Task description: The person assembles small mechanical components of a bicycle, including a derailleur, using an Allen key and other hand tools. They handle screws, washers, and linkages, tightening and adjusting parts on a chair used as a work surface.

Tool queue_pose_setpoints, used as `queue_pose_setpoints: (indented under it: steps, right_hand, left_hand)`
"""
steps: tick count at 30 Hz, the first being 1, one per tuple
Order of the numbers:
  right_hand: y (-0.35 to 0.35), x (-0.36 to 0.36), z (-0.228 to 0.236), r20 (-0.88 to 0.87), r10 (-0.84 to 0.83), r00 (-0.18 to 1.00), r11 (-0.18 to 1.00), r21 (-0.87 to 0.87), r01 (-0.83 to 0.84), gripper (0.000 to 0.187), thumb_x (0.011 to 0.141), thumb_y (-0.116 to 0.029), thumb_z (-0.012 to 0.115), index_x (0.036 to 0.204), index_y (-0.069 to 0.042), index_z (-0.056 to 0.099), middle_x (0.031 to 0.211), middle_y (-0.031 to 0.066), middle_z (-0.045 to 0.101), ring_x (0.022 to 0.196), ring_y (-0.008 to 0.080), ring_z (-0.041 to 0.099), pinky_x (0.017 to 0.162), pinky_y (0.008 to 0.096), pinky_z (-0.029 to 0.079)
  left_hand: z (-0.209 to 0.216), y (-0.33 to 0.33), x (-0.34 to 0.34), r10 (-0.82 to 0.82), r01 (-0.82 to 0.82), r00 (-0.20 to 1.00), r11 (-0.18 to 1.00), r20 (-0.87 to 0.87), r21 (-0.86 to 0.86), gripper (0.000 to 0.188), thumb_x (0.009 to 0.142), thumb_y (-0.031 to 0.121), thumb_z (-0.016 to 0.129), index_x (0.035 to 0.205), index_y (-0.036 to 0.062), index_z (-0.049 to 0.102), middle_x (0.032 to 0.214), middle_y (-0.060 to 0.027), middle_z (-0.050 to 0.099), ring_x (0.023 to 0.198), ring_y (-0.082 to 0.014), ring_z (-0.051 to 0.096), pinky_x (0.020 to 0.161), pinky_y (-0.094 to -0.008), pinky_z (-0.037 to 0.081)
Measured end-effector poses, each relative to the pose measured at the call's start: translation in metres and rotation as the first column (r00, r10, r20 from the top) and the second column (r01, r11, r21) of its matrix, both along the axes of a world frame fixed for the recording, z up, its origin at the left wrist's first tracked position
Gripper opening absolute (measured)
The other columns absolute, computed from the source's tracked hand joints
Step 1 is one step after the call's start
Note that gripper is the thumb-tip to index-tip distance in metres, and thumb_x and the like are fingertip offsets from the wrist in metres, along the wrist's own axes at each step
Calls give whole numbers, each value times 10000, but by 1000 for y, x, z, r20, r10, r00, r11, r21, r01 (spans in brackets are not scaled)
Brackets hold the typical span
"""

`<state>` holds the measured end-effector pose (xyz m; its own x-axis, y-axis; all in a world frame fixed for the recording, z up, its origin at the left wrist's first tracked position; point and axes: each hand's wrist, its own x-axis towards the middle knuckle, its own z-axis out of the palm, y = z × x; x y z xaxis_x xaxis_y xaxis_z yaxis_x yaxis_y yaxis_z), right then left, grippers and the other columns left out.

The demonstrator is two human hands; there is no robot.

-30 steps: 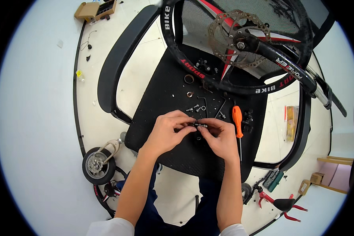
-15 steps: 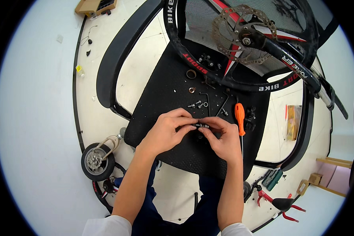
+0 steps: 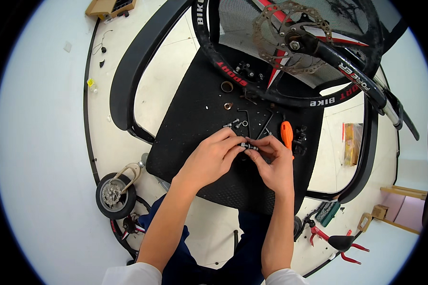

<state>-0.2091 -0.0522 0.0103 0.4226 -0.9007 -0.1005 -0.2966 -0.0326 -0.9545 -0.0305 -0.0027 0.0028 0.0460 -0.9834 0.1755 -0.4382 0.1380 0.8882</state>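
Observation:
Over the black chair seat [image 3: 176, 137], my left hand [image 3: 211, 156] and my right hand [image 3: 273, 164] meet fingertip to fingertip. Between them both pinch a small bolt [image 3: 249, 147], dark with silvery rings along it, lying roughly crosswise. Fingers cover part of it. Just beyond lie loose bolts [image 3: 231, 124], a small ring washer [image 3: 245, 123] and two hex keys [image 3: 248, 121]. Beside my right hand rests an orange-handled screwdriver [image 3: 286, 134], its shaft mostly hidden by that hand.
A bicycle wheel [image 3: 252, 88] with a brake disc [image 3: 266, 45] and a fork [image 3: 354, 78] leans on the chair's back half. Chair armrests [image 3: 142, 61] flank the seat. Small black parts [image 3: 300, 140] sit right of the screwdriver. A small wheel [image 3: 115, 194] stands on the floor at left.
The whole view has shifted slightly, moving the scene left and up. My left hand has moved a little toward the right hand; both still hold the bolt, now slightly more tilted.

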Motion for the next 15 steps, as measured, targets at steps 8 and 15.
queue_pose_setpoints:
  steps: [8, 15]
  right_hand:
    - [-5, -10, 1, 266, -86, 960, 935, 354, -14, 216, 956, 62, 559, 1170, 85, 584, 1110, 162, 716, 969, 182, 700, 900, 302, 574]
    - [-10, -13, -8, 290, -126, 949, 901, 434, -13, 161, 977, -2, 580, 1107, 90, 598, 986, 149, 728, 890, 166, 709, 843, 295, 603]
  left_hand:
    - [1, -3, 0, 15, -9, 997, 997, -73, 80, 165, 870, 33, 705, 1028, -13, 716, 882, -95, 635, 683, -182, 599, 606, -286, 475]
    - [3, -4, 0, 30, -25, 997, 997, -69, 79, 168, 856, 38, 716, 1016, -10, 726, 835, -86, 631, 650, -174, 570, 603, -288, 461]
